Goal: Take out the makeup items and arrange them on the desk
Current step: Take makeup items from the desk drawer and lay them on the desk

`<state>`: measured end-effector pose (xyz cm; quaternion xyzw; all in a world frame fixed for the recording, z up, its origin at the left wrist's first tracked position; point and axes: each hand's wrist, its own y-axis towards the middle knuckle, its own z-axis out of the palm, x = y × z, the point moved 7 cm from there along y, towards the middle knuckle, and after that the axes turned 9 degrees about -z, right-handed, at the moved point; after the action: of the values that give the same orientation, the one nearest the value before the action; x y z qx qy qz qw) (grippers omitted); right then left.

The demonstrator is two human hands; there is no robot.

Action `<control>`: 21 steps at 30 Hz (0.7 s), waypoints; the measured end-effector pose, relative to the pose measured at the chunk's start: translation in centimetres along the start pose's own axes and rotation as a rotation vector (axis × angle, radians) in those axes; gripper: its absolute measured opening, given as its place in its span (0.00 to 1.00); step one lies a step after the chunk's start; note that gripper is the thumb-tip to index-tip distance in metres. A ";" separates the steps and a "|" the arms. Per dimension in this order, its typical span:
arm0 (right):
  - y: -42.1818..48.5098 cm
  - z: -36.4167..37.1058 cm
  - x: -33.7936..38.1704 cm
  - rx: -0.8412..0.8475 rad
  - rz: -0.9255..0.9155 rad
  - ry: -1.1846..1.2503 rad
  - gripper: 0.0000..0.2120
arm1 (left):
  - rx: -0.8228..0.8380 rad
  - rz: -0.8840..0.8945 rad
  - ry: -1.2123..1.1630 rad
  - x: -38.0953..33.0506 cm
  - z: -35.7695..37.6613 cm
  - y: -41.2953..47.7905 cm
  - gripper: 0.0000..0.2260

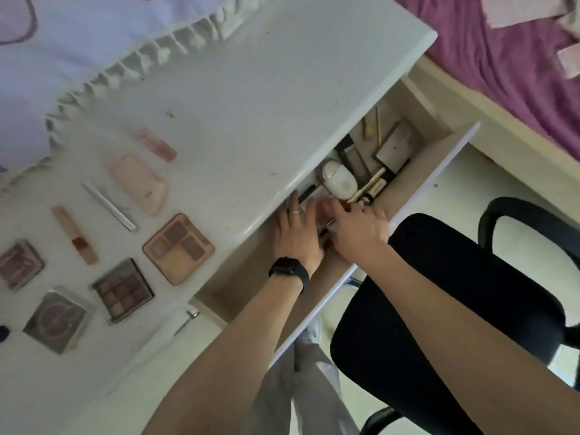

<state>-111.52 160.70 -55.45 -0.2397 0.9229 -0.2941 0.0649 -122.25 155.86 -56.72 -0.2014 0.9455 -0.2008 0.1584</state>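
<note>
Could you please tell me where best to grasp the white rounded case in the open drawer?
Probably pinch the white rounded case across its narrower width, fingers coming down from the drawer's open front side: it lies flat, and the desk top overhangs its far side.

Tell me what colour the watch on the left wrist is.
The watch is black, clearest in the head view.

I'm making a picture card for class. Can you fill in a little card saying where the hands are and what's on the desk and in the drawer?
hands: left hand and right hand both reach into the open drawer; grip unclear
on the desk: palettes and tubes laid out
in the drawer: white case and other small items
seat: black chair beside the drawer
</note>
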 end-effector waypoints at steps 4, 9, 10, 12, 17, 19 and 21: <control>1.1 0.5 0.6 0.001 0.002 0.057 0.38 | 0.003 0.011 0.047 0.2 0.7 2.3 0.33; 1.6 0.9 1.2 0.003 -0.015 0.072 0.30 | -0.151 0.010 0.026 0.1 0.5 1.2 0.26; 1.7 1.1 1.2 0.011 -0.014 0.086 0.29 | -0.117 -0.006 -0.007 0.3 0.7 1.2 0.25; 1.7 0.9 1.1 0.009 -0.024 0.108 0.28 | -0.052 -0.009 -0.061 0.4 0.5 1.4 0.24; 0.6 -1.5 0.2 -0.093 -0.047 0.271 0.21 | -0.122 -0.018 -0.049 1.3 -1.2 1.0 0.26; -0.7 -3.1 -0.8 -0.159 -0.005 0.458 0.20 | -0.114 -0.027 -0.024 1.7 -1.4 0.6 0.28; -2.5 -4.5 -1.9 -0.195 0.056 0.762 0.20 | 0.007 -0.052 -0.038 2.1 -0.8 0.0 0.29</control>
<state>-110.09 162.17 -50.36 -0.0932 0.9107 -0.2711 -0.2974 -124.37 155.19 -56.47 -0.2290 0.9361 -0.2041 0.1718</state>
